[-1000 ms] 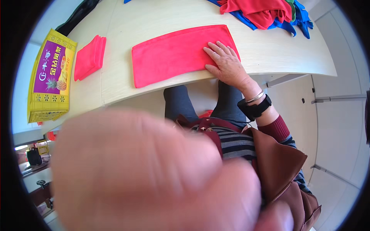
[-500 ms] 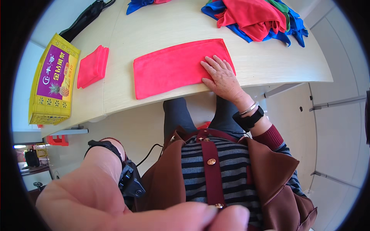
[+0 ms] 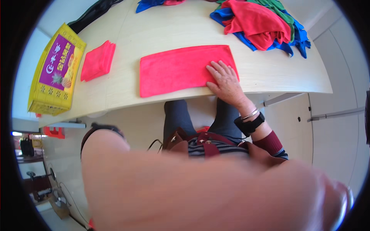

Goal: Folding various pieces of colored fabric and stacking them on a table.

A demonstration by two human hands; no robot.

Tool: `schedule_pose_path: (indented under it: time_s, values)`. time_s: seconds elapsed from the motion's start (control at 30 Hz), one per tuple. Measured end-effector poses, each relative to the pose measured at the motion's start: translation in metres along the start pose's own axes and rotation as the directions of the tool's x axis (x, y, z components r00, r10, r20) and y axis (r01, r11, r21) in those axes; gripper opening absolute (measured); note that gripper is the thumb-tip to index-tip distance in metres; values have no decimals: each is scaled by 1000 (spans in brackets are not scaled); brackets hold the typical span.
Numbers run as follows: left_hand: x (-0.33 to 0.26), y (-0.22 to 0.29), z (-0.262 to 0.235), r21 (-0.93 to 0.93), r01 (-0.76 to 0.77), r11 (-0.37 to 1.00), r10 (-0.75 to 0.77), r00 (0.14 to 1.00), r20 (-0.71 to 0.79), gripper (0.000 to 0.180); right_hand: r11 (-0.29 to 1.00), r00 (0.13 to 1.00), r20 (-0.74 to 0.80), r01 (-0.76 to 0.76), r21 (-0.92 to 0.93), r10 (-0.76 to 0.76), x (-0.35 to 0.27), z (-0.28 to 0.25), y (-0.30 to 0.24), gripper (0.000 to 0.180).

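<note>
A red cloth (image 3: 177,71), folded into a long rectangle, lies flat near the table's front edge. My right hand (image 3: 225,81) rests on the cloth's right end, fingers stretched out and palm down, gripping nothing. My left hand (image 3: 200,188) is raised very close to the camera and fills the lower middle of the view. Motion smears it, so its fingers cannot be made out. Farther left sits a small stack of folded red cloths (image 3: 98,61). At the back right is a loose heap of red, blue and green cloths (image 3: 256,25).
A yellow basket with a purple label (image 3: 58,71) stands at the table's left end. Behind it lies a long black item (image 3: 92,14). Part of a blue cloth (image 3: 148,4) shows at the far edge. White cabinets (image 3: 337,73) line the right side.
My left hand has come up across the view to the right and now covers more of my body. The view has shifted slightly; my right hand stays on the red cloth.
</note>
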State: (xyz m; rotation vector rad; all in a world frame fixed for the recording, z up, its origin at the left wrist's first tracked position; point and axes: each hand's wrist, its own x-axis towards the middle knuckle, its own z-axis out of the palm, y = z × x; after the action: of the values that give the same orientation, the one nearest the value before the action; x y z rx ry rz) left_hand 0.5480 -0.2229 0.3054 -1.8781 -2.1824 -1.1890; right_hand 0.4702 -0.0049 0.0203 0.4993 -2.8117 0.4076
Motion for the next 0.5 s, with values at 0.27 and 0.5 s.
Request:
schedule_pose_path:
  time_s: [0.27, 0.5]
  values:
    - [10, 5, 8, -81, -38, 996, 36, 999, -19, 10, 973, 996, 36, 69, 220, -79, 12, -14, 11, 45]
    - [-21, 12, -4, -186, -102, 977, 99, 995, -25, 10, 772, 993, -101, 21, 636, 56, 28, -139, 8, 27]
